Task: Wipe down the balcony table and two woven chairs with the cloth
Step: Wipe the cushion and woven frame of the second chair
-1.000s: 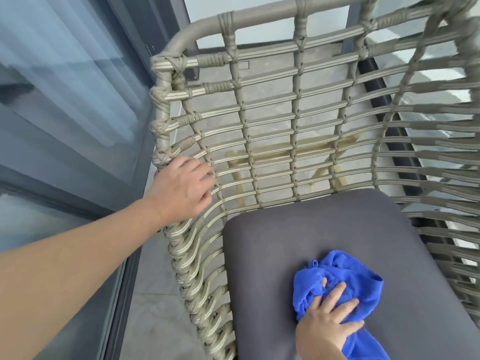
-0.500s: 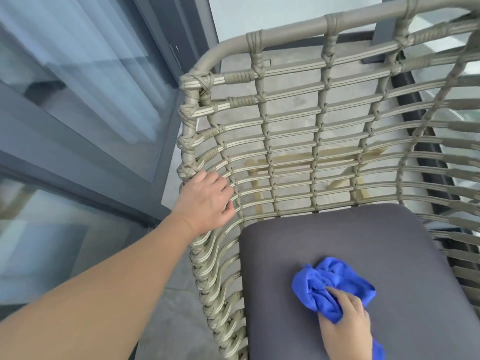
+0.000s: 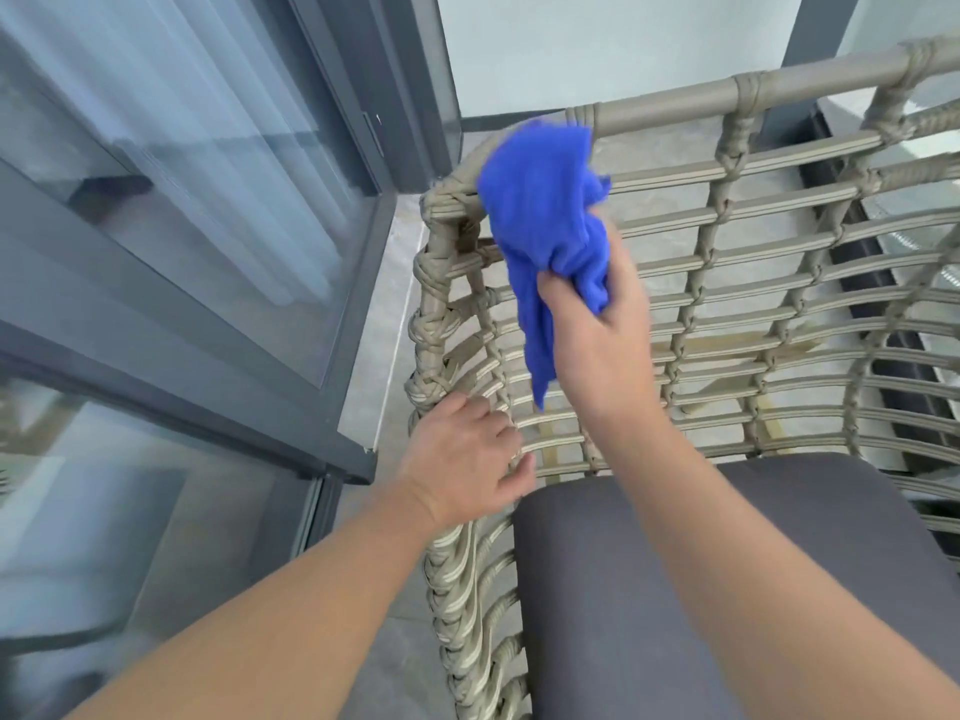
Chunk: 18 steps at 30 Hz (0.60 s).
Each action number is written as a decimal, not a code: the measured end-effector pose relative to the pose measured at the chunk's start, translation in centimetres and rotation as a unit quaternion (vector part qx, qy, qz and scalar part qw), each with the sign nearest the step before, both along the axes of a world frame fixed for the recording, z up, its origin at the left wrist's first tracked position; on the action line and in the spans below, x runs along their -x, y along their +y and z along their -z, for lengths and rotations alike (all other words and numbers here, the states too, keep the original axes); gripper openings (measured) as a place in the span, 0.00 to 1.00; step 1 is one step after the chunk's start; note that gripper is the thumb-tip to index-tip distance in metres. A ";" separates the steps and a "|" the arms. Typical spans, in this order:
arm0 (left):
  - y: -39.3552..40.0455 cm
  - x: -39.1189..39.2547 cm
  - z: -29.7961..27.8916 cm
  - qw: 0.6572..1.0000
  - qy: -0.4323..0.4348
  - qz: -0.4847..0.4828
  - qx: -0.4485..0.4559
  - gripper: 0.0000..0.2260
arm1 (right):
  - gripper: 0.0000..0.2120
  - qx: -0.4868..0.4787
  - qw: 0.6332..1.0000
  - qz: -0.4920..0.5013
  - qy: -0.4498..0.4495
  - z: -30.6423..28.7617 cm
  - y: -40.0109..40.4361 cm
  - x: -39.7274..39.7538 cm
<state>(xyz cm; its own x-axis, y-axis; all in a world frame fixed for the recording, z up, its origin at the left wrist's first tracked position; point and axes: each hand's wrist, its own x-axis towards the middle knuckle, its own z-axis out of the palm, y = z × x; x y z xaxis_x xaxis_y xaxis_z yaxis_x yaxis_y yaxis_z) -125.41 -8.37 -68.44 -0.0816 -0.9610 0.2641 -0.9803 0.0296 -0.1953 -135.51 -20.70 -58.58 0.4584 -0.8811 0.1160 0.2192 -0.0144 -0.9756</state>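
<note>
- Nearest you, both of your bare forearms reach forward from the bottom edge of the view, the left one coming in from the lower left and the right one from the lower right.
- Under your right forearm lies the dark grey seat cushion (image 3: 649, 589) of a woven chair (image 3: 779, 283), filling the seat up to the woven side wall on its left.
- Your left hand (image 3: 465, 459) rests on the chair's left side wall, just beyond the cushion's front left corner; its fingers (image 3: 511, 462) are curled round the horizontal strands there and grip them.
- Your right hand (image 3: 605, 330) is raised above the seat, in front of the chair's back; its fingers pinch a bunched part of a blue cloth (image 3: 545, 215).
- The cloth spreads upward from your grip and lies against the rounded top corner where the chair's side rail bends into the back rail; a narrow tail of it hangs down beside your right wrist.
- Past the cloth, the smooth top rail (image 3: 675, 103) of the chair runs off to the right, with pale floor tiles showing through the open weave below it.
- To your left stands a dark-framed glass sliding door (image 3: 208, 210), and a white wall (image 3: 597, 44) rises behind the chair.
</note>
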 end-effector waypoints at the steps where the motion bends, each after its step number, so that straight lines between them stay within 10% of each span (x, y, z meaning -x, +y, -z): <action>1: 0.0 0.0 0.0 1.000 0.004 -0.001 0.004 0.16 | 0.15 0.039 0.999 -0.010 0.005 -0.3 -0.7 -1.5; 7: -0.2 0.0 -0.3 1.000 0.016 0.010 0.025 0.19 | 0.32 0.169 0.981 -0.010 0.093 4.3 -0.3 -5.8; 18: -0.1 0.0 0.6 0.999 0.040 0.007 -0.001 0.15 | 0.18 -0.021 0.989 -0.043 0.139 12.5 2.4 -3.7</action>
